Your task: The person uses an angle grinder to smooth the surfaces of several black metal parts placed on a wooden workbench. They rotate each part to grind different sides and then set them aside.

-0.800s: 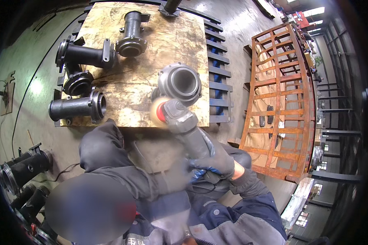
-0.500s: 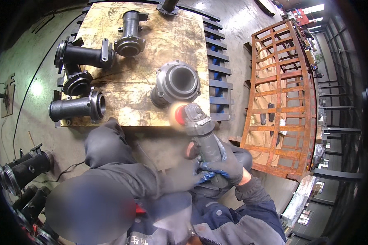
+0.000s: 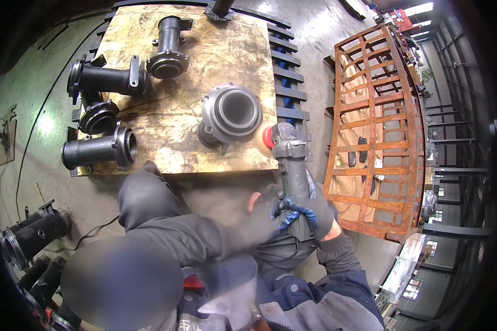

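Note:
An angle grinder (image 3: 294,174) with a spinning red-orange disc (image 3: 268,137) is held in both my gloved hands. My left hand (image 3: 276,214), in a dark glove with blue fingers, is closed on the near part of the grinder's body. From the other side my right hand (image 3: 320,212) wraps around the same body. The disc stands by the right edge of a grey metal flanged pipe (image 3: 212,113), whose round opening faces up; I cannot tell whether they touch. A second pipe end shows below the flange's left side.
The flanged pipe lies on a stained board tabletop (image 3: 165,149) over a dark slatted frame (image 3: 290,77). Several black flanged pipes (image 3: 96,151) lie at the left. More pipes (image 3: 44,229) sit at the lower left. A rusty orange rack (image 3: 370,149) stands at the right.
The grinder and both hands have shifted right, taking the disc from the flange's lower edge toward its right side. Both hands keep their grip.

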